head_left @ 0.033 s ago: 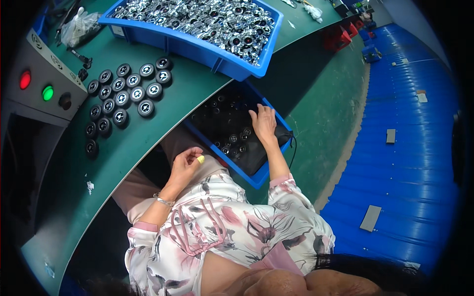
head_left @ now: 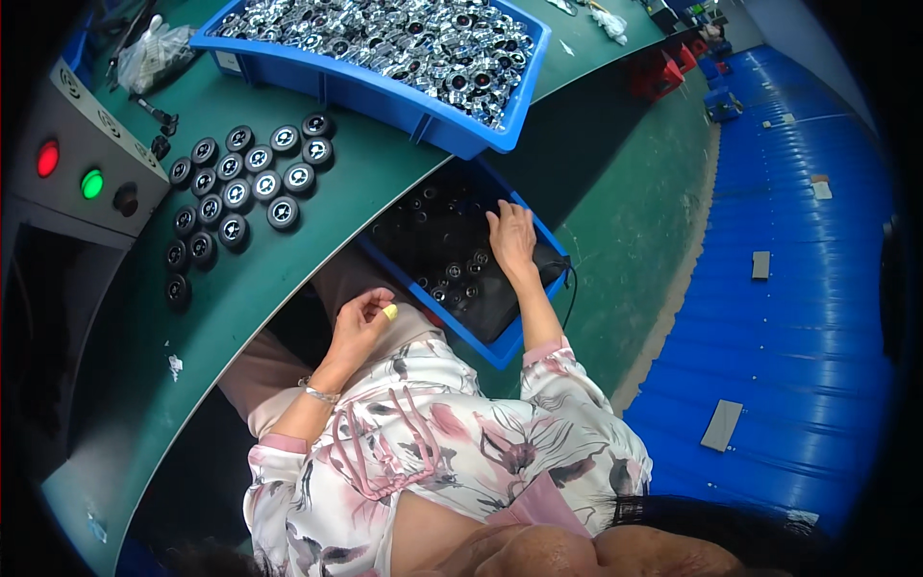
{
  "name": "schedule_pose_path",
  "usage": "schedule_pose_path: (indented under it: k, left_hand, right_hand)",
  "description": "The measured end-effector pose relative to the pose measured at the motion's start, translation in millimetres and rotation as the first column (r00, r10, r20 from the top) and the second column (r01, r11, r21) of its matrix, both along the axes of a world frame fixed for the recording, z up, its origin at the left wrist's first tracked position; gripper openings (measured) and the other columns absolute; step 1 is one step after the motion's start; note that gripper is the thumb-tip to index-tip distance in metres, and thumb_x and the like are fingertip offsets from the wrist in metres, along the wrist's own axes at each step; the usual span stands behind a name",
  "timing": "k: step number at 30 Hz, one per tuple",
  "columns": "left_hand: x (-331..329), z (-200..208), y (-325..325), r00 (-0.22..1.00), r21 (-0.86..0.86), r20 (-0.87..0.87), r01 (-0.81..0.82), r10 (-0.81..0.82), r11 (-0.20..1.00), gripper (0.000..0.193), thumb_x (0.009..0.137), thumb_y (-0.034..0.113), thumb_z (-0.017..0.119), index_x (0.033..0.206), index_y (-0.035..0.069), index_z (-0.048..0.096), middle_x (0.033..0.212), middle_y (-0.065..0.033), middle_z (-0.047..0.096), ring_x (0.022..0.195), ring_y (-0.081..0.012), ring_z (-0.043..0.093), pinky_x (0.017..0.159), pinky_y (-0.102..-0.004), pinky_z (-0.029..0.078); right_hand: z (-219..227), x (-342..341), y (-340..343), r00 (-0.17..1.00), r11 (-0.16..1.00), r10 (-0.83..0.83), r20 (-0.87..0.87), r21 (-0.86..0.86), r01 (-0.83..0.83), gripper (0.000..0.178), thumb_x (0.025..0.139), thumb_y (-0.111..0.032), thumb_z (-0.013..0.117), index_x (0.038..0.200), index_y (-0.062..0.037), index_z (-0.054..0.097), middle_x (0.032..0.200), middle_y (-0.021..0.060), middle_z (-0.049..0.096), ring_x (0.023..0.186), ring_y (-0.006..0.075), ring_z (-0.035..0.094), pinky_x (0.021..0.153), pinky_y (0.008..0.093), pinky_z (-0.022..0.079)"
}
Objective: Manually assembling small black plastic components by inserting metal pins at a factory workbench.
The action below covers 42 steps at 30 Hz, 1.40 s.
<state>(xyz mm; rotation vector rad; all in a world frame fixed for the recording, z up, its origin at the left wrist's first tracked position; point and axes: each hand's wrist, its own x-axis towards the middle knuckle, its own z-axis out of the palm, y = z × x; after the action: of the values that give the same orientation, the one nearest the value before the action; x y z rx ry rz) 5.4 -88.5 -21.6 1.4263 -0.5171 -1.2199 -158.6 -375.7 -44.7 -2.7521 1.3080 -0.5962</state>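
Observation:
My right hand (head_left: 512, 236) lies over the right side of a low blue crate (head_left: 497, 353), its fingers stretched out and holding nothing that shows. Beneath it is black sheeting (head_left: 514, 306), and several small dark wheels (head_left: 455, 271) with shiny centres sit in the crate. Above my lap is my left hand (head_left: 361, 322), loosely closed with curled fingers. A yellow cover wraps its thumb, and nothing shows between the fingers. To its upper left, black wheels with silvery hubs (head_left: 237, 194) stand in loose rows on the green tabletop (head_left: 317, 216).
A big blue bin (head_left: 370, 85) full of shiny hub-like parts (head_left: 404, 43) straddles the table's far edge. At left stands a grey machine housing (head_left: 106, 173) with red and green lights. A clear plastic bag (head_left: 159, 58) lies behind it. Blue sheeting (head_left: 769, 317) covers the floor at right.

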Motion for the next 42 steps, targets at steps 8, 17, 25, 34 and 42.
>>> schedule_pose_path:
  k: [8, 17, 25, 34, 42]
  left_hand:
    - [-2.4, -3.6, -2.1, 1.000, 0.068, 0.005, -0.013, 0.013, 0.998, 0.031, 0.090, 0.012, 0.067, 0.116, -0.004, 0.063, 0.100, -0.0032, 0.063, 0.089, -0.0083, 0.057, 0.079, -0.0233, 0.047]
    - [1.7, -5.2, -4.3, 1.000, 0.108, 0.006, 0.018, -0.018, 0.994, 0.029, 0.093, 0.015, 0.065, 0.116, 0.000, 0.061, 0.101, -0.0028, 0.062, 0.090, -0.0095, 0.057, 0.082, -0.0249, 0.046]
    - [4.6, -13.0, -6.5, 0.996, 0.136, 0.003, 0.083, -0.085, 0.987, 0.030, 0.093, 0.017, 0.064, 0.118, 0.000, 0.060, 0.103, -0.0039, 0.062, 0.093, -0.0107, 0.056, 0.084, -0.0262, 0.046]
    - [7.1, -17.3, -5.7, 0.996, 0.132, -0.011, 0.086, -0.085, 0.988, 0.028, 0.094, 0.014, 0.061, 0.118, 0.000, 0.059, 0.104, -0.0042, 0.062, 0.091, -0.0111, 0.057, 0.084, -0.0258, 0.048]
    - [8.6, -24.1, -2.1, 0.997, 0.129, -0.001, 0.072, -0.072, 0.989, 0.028, 0.094, 0.015, 0.062, 0.118, 0.000, 0.059, 0.104, -0.0046, 0.062, 0.090, -0.0105, 0.058, 0.082, -0.0259, 0.049]
  right_hand:
    - [-88.0, 68.6, -64.6, 0.953, 0.953, 0.301, 0.033, 0.014, -0.302, 0.039, 0.076, 0.007, 0.054, 0.113, -0.0015, 0.064, 0.105, 0.0235, 0.065, 0.105, 0.0426, 0.058, 0.090, 0.0494, 0.050]
    - [-101.1, 117.5, -79.9, 0.971, 0.867, 0.226, 0.077, 0.439, -0.236, 0.037, 0.091, -0.020, 0.056, 0.124, -0.0033, 0.060, 0.128, 0.0239, 0.060, 0.121, 0.0424, 0.054, 0.100, 0.0472, 0.046]
    - [-73.2, 96.8, -54.3, 0.927, 0.604, 0.355, 0.121, 0.727, -0.326, 0.052, 0.099, -0.042, 0.053, 0.137, -0.0076, 0.053, 0.135, 0.0187, 0.059, 0.126, 0.0328, 0.055, 0.107, 0.0413, 0.043]
    - [-57.6, 64.5, -29.5, 0.782, 0.587, 0.614, -0.113, 0.727, -0.356, 0.039, 0.090, -0.035, 0.059, 0.119, -0.0101, 0.064, 0.110, 0.0201, 0.069, 0.102, 0.0376, 0.066, 0.088, 0.0455, 0.051]
    - [1.2, 49.9, 20.2, 0.438, 0.836, 0.542, -0.718, 0.516, -0.189, 0.050, 0.077, -0.022, 0.062, 0.123, -0.0045, 0.061, 0.107, 0.0229, 0.069, 0.100, 0.0385, 0.067, 0.094, 0.0579, 0.046]
